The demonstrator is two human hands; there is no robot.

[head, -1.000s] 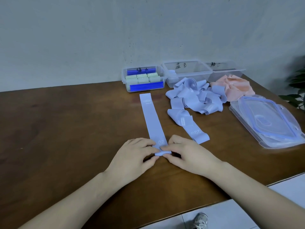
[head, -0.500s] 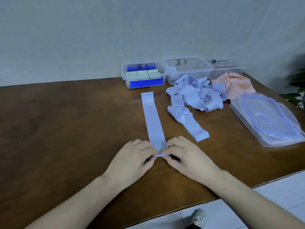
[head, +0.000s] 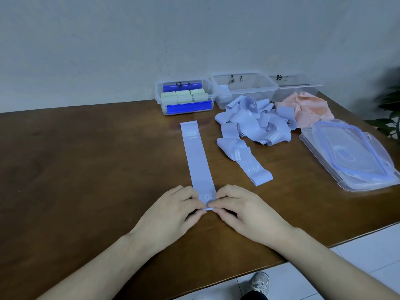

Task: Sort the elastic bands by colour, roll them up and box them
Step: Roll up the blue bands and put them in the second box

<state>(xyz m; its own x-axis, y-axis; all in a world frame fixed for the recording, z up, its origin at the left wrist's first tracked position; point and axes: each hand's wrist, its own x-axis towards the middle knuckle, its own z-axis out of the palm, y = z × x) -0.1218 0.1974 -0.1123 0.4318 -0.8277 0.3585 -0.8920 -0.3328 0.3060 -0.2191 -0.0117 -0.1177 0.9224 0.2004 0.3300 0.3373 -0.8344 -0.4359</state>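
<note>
The head view, the only one given, shows the job somewhere in its middle. The clear plastic box with blue clip handles (head: 186,98), at the far left of the row against the wall, already holds pale green rolled bands (head: 184,96) packed side by side, so green looks finished. The clear open box marked B (head: 244,88) next to it has what appear to be one or two pale blue rolls in its left end (too small to be sure), and the third clear box at the right (head: 296,87) shows nothing that I can make out inside. One flat pale blue elastic band (head: 198,161) lies stretched straight away from the person on the table, and its near end is just starting to curl over: the left hand (head: 171,215) and the right hand (head: 244,211) both pinch that end between thumb and fingertips, fingers curled onto it from either side. Left to do, by my reckoning: this roll, the loose heap of pale blue bands (head: 253,124) beyond it, and the whole crumpled pile of peach-pink bands (head: 307,107), none of which is rolled. The stacked clear lids with blue seals (head: 348,156) lie at the right, so closing the boxes is also outstanding. The surface is a dark brown wooden table (head: 75,169) with a slight sheen, pushed against a plain grey-white wall (head: 108,50); pale floor tiles (head: 357,252) and a trainer (head: 259,282) show below its near edge, and dark green plant leaves (head: 389,113) edge in at the far right.
</note>
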